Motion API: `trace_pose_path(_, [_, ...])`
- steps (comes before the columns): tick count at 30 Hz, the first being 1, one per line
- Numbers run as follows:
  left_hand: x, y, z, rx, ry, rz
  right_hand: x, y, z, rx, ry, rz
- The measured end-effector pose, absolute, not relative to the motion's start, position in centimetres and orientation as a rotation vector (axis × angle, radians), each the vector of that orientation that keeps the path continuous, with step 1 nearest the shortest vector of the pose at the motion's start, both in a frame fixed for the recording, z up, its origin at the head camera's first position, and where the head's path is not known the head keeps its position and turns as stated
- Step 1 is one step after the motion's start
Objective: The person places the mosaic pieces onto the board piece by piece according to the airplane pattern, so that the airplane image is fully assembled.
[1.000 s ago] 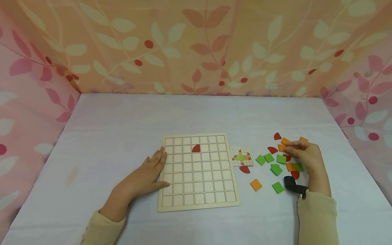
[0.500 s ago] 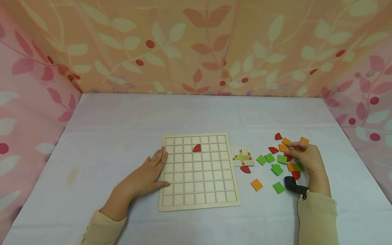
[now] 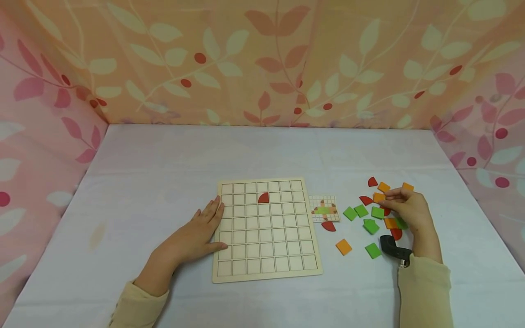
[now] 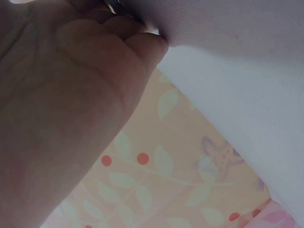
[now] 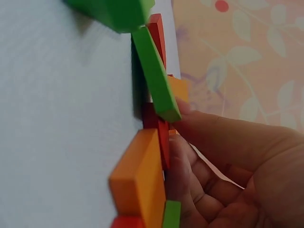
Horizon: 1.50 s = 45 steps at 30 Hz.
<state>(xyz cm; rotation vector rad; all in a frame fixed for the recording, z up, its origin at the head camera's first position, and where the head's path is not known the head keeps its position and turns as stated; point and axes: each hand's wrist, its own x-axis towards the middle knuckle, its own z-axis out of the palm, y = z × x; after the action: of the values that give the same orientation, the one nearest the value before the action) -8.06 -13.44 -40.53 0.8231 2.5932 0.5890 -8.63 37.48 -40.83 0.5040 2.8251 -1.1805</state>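
Observation:
My left hand (image 3: 190, 239) lies flat with fingers extended along the left edge of a pale wooden grid board (image 3: 266, 237); the left wrist view shows mostly its palm side (image 4: 76, 95). One red quarter-circle piece (image 3: 264, 198) lies in a cell of the board's second row. To the right, my right hand (image 3: 410, 212) pinches an orange square tile (image 3: 378, 197) between thumb and fingers, low among the loose pieces. In the right wrist view, a green tile (image 5: 156, 71) and a thick-looking orange tile (image 5: 137, 175) partly cover the thumb and fingertips.
A small pattern card (image 3: 330, 200) lies at the board's right edge, with a red quarter-circle (image 3: 328, 226) just below it. Several green squares (image 3: 371, 226), orange squares (image 3: 343, 247) and red pieces (image 3: 372, 181) are scattered on the white cloth. Patterned fabric (image 3: 262, 64) hangs behind.
The orange tile at my right fingertips has turned very slightly. My left hand and the board stay as they were.

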Motion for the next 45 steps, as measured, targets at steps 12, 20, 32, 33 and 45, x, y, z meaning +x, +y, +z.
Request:
trace_pose_path(12, [-8.2,-13.4,-40.4,0.828,2.587,0.587,-8.5,37.3,-40.4,0.61,2.819,-1.336])
trace_pose_path(20, [-8.1,-13.5,-40.4,0.821,2.582,0.585,-8.6,36.8,-39.8,0.613,2.75,-1.566])
trace_pose_path(32, [-8.3,-13.5,-40.7,0.822,2.58,0.595,-8.8,34.7,-38.6,0.409,2.73,-1.733])
trace_pose_path(33, [-8.3,-13.5,-40.7,0.823,2.58,0.593,-8.9,34.5,-38.5,0.395,2.731,-1.732])
trace_pose_path(45, [-8.3,-13.4,-40.6,0.827,2.576,0.601,-9.3,30.1,-37.1,0.214,2.775,-1.527])
